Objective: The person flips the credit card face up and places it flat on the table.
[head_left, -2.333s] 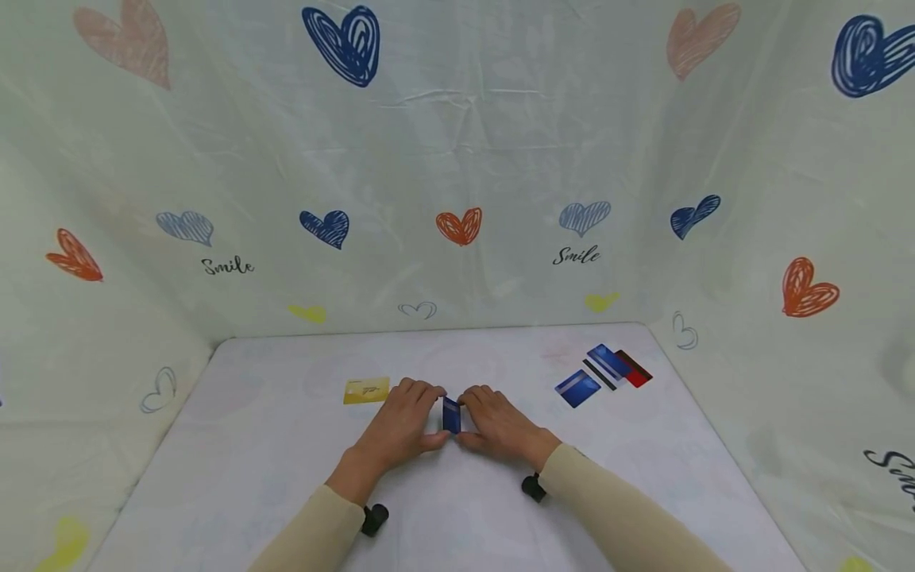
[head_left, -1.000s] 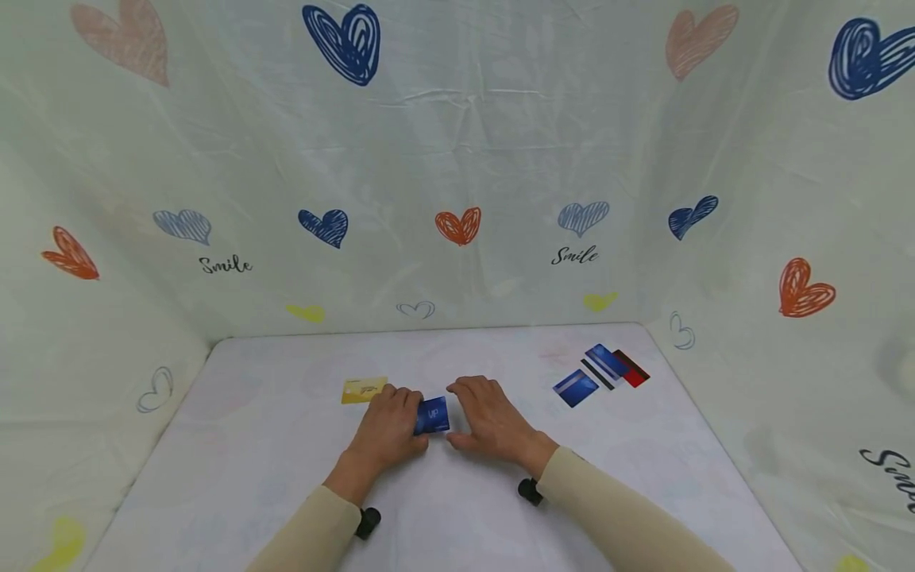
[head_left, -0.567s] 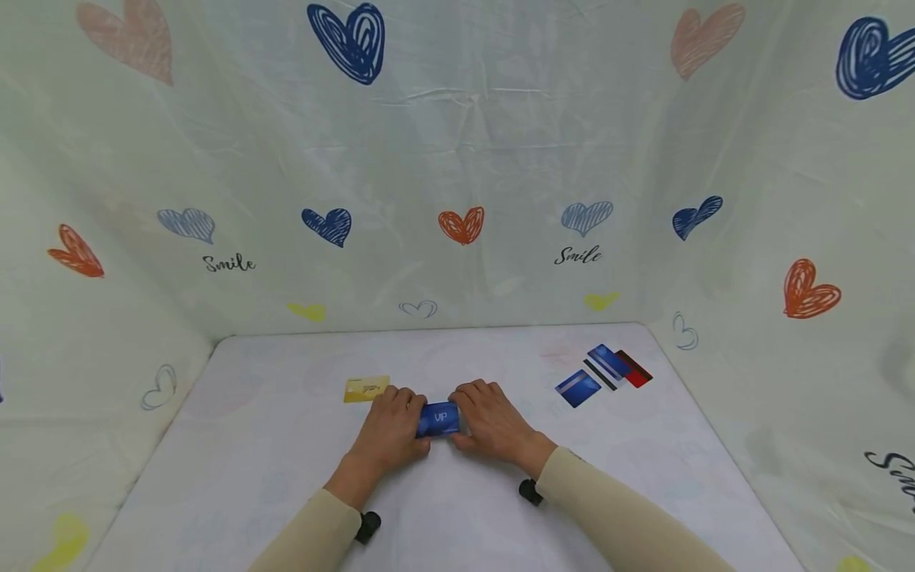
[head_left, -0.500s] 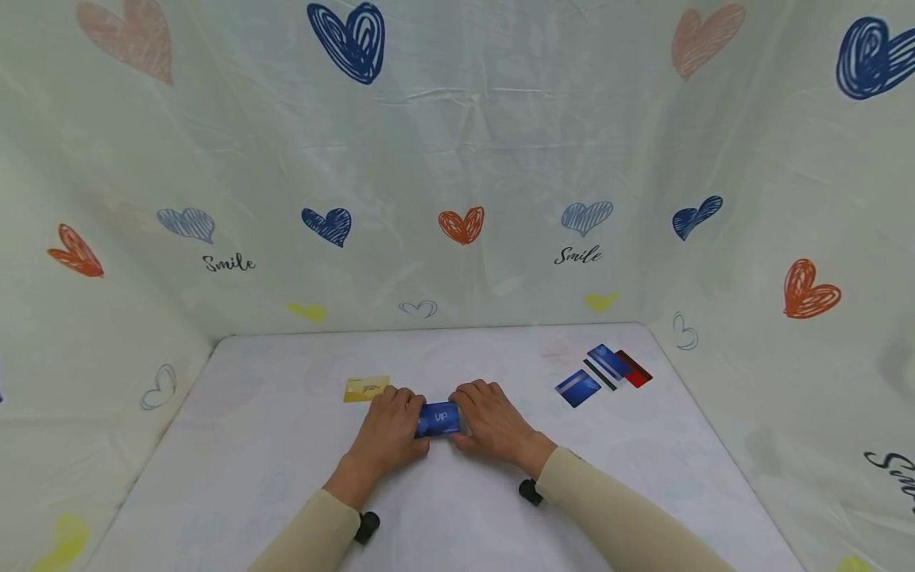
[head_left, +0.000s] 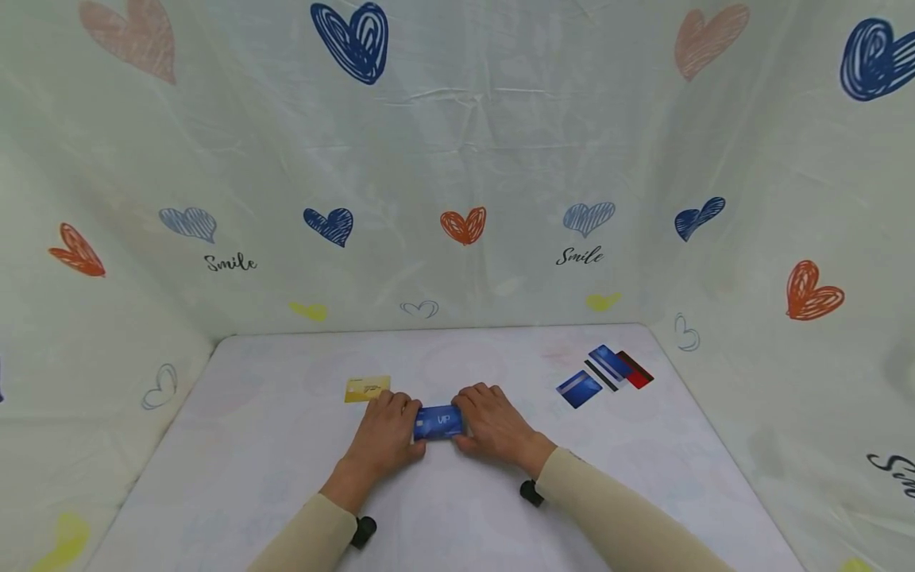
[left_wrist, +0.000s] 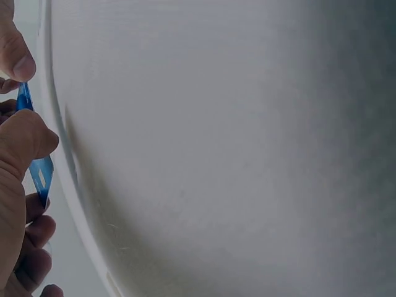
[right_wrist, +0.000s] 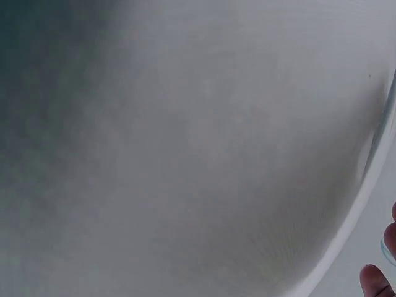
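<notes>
A blue plastic card [head_left: 439, 423] marked VIP lies lengthwise between my two hands, its lettered face showing in the head view. My left hand [head_left: 387, 433] pinches its left end between thumb and fingertips. At the right end, my right hand [head_left: 496, 423] holds it by thumb and fingers. In the left wrist view the card [left_wrist: 42, 173] is seen nearly edge-on, with the left thumb [left_wrist: 34, 137] in front of it and the right thumb [left_wrist: 18, 59] at its upper end. The right wrist view catches only fingertips [right_wrist: 375, 281] at its lower right edge.
A yellow card [head_left: 367, 388] lies just beyond my left hand. To the right are a blue card [head_left: 580, 389], another blue striped card [head_left: 609, 362], a white card with a dark stripe [head_left: 601, 376] and a red card [head_left: 638, 372] on the white table [head_left: 286, 477].
The card was turned narrow between both hands, then held by the left hand alone with the right apart. The right hand has since taken its right end, and more of its face shows.
</notes>
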Available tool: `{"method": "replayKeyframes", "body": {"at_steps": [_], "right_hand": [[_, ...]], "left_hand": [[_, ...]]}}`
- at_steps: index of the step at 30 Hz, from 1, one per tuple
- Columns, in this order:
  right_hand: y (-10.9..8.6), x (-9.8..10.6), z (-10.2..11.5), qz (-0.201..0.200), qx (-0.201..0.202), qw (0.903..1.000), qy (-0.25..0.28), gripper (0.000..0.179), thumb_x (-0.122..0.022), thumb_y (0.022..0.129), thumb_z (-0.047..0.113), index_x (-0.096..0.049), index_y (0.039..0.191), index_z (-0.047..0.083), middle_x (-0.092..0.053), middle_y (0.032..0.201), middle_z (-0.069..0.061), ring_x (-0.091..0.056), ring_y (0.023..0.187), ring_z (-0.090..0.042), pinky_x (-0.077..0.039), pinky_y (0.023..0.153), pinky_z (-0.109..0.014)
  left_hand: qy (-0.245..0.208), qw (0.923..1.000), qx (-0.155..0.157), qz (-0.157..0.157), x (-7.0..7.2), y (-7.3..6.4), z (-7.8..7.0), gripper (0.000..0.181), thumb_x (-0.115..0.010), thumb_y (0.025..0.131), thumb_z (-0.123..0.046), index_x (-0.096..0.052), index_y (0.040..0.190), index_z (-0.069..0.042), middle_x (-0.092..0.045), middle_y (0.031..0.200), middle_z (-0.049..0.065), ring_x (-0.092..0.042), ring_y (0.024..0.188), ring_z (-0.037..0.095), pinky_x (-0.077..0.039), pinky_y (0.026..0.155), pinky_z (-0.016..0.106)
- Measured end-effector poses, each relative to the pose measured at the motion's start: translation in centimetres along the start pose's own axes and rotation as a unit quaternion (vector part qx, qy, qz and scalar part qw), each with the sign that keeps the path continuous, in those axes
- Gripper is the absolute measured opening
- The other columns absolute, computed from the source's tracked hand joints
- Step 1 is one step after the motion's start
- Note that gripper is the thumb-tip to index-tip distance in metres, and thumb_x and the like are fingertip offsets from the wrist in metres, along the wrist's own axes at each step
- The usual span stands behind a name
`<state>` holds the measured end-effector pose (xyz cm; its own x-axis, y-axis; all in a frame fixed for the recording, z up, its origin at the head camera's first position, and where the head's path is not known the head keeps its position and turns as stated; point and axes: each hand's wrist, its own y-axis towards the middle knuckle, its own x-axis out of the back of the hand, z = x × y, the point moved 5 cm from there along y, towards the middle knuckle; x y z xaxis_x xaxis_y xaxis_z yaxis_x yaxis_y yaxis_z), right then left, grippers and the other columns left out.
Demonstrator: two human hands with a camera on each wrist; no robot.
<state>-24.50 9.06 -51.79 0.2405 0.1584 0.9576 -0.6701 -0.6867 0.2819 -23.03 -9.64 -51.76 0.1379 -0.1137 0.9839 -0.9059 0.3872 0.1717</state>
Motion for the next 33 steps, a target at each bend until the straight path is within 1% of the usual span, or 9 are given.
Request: {"method": "replayKeyframes", "body": {"at_steps": [6,15,21,26,33], "right_hand": [[0.01,0.03,0.27,0.015,0.001,0.9999,0.000,0.056,-0.076,0.093,0.051,-0.064,0.130,0.011,-0.066,0.124,-0.002,-0.058,0.113,-0.019,-0.049,0.090,-0.035],[-0.02,-0.22,0.44,0.037,-0.004,0.9992,-0.016,0.055,-0.074,0.095,0.053,-0.065,0.131,0.012,-0.066,0.126,-0.001,-0.058,0.112,-0.018,-0.049,0.089,-0.033],[-0.03,-0.33,0.45,0.047,-0.010,0.9986,-0.019,0.054,-0.074,0.095,0.052,-0.065,0.130,0.012,-0.066,0.125,0.000,-0.058,0.112,-0.018,-0.048,0.087,-0.032],[-0.01,-0.46,0.50,0.051,-0.006,0.9984,-0.024,0.053,-0.074,0.096,0.051,-0.065,0.131,0.012,-0.066,0.125,0.000,-0.058,0.111,-0.018,-0.048,0.086,-0.032],[-0.05,-0.59,0.52,0.060,-0.008,0.9980,-0.020,0.053,-0.072,0.097,0.051,-0.065,0.131,0.011,-0.066,0.126,-0.001,-0.058,0.112,-0.018,-0.048,0.088,-0.032]], "left_hand": [[0.001,1.0000,-0.005,-0.003,-0.02,-0.17,0.03,0.067,-0.087,0.081,-0.045,-0.067,0.131,-0.005,-0.066,0.122,0.011,-0.052,0.112,0.029,-0.047,0.100,0.047],[-0.001,0.9999,0.007,0.015,-0.13,-0.16,0.22,0.067,-0.087,0.081,-0.048,-0.067,0.129,-0.005,-0.065,0.120,0.010,-0.051,0.111,0.029,-0.047,0.100,0.048],[-0.004,0.9998,0.008,0.020,-0.20,-0.11,0.16,0.067,-0.087,0.081,-0.047,-0.067,0.129,-0.005,-0.065,0.120,0.010,-0.051,0.112,0.030,-0.046,0.100,0.049],[-0.001,0.9997,0.009,0.022,-0.27,-0.08,0.17,0.067,-0.086,0.081,-0.047,-0.067,0.129,-0.005,-0.065,0.120,0.010,-0.051,0.112,0.030,-0.047,0.100,0.049],[0.001,0.9998,0.005,0.021,-0.37,-0.04,0.15,0.065,-0.086,0.082,-0.047,-0.067,0.128,-0.005,-0.065,0.120,0.009,-0.051,0.112,0.029,-0.046,0.099,0.048]]}}
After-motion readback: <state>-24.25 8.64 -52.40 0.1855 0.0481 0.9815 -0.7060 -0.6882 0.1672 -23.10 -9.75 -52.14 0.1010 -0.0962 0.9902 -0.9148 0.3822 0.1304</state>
